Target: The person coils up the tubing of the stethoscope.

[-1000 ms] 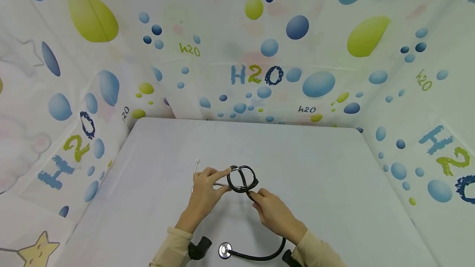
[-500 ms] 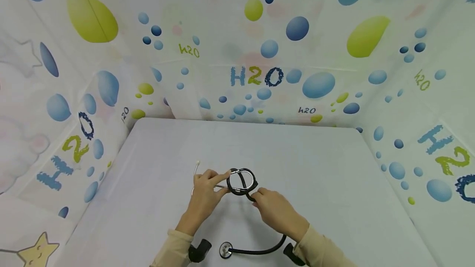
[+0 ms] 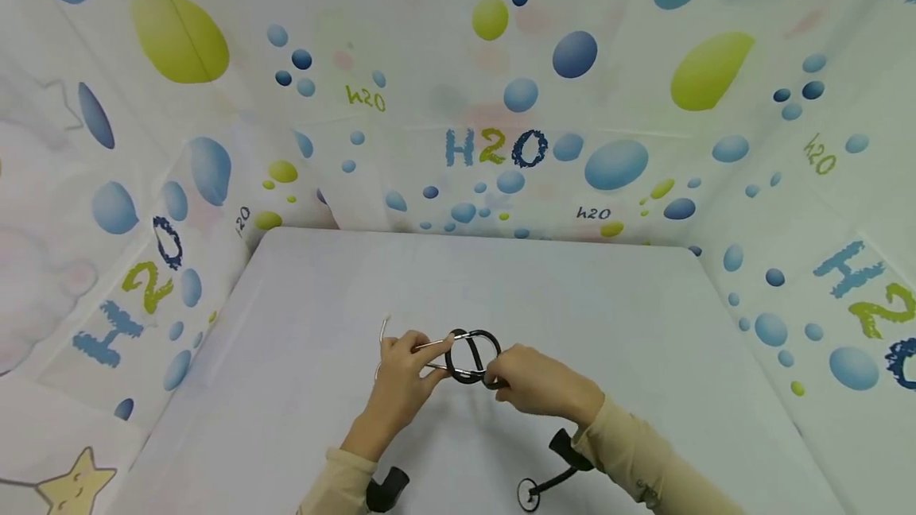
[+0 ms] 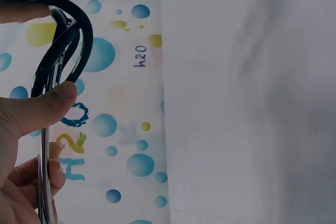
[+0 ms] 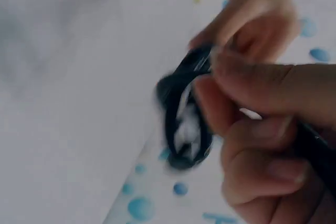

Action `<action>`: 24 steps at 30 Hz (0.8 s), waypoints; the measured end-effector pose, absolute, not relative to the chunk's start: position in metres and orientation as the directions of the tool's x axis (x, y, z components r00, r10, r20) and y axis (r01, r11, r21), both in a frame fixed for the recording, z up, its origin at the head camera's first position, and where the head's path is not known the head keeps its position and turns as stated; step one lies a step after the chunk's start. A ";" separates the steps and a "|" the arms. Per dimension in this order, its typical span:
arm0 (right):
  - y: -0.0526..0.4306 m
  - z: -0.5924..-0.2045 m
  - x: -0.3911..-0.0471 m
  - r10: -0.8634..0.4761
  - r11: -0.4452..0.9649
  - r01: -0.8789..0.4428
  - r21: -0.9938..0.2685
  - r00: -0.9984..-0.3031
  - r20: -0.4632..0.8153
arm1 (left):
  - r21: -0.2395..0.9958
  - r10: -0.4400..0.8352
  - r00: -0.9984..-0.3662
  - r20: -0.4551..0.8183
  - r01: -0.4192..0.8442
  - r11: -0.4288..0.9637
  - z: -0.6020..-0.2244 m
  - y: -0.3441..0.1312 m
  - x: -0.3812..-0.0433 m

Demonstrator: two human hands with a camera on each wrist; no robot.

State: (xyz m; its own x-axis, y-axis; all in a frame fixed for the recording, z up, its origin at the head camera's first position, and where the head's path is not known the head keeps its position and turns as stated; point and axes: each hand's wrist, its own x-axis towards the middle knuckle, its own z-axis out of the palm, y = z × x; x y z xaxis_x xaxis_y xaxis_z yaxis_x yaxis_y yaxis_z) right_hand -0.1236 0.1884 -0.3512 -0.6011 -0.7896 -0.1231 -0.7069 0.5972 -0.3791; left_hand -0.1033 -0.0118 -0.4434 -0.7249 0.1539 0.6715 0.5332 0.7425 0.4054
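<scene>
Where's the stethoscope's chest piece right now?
In the head view, the chest piece hangs at the bottom edge, right of centre, just below the right hand's sleeve.

Head view looks forward and down from above the table (image 3: 644, 316) onto both hands, while each wrist view sits close against its own hand, all three sharing the black tubing loop (image 3: 471, 356).
</scene>
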 end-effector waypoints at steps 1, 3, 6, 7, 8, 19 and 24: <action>0.185 -0.349 -0.121 -0.793 0.596 -0.716 -0.365 -0.596 -0.125 | 0.398 0.155 -0.718 0.678 0.537 0.744 -0.443 -0.011 -0.104; 0.179 -0.347 -0.117 -0.799 0.591 -0.735 -0.333 -0.589 -0.117 | 0.388 0.168 -0.710 0.684 0.549 0.740 -0.444 -0.010 -0.104; 0.174 -0.347 -0.120 -0.792 0.593 -0.726 -0.348 -0.603 -0.092 | 0.357 0.208 -0.709 0.674 0.559 0.748 -0.446 -0.008 -0.102; 0.173 -0.348 -0.123 -0.794 0.587 -0.721 -0.370 -0.602 -0.086 | 0.348 0.223 -0.711 0.667 0.562 0.750 -0.447 -0.007 -0.101; 0.173 -0.349 -0.127 -0.798 0.576 -0.716 -0.396 -0.598 -0.080 | 0.338 0.239 -0.710 0.662 0.568 0.751 -0.447 -0.007 -0.100; 0.194 -0.357 -0.170 -0.853 0.461 -0.588 -0.665 -0.499 -0.151 | 0.305 0.269 -0.709 0.652 0.570 0.763 -0.447 -0.008 -0.098; 0.198 -0.359 -0.177 -0.832 0.457 -0.550 -0.699 -0.543 -0.118 | 0.310 0.284 -0.712 0.642 0.580 0.754 -0.447 -0.005 -0.099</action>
State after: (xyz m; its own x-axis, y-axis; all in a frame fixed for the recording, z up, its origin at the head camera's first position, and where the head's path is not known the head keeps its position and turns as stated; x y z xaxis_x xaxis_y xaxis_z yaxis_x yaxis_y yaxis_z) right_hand -0.1772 0.1978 -0.3587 -0.5425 -0.8318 -0.1176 -0.5499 0.4575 -0.6988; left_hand -0.0991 -0.0055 -0.4474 -0.7121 0.2835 0.6423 0.5796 0.7538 0.3098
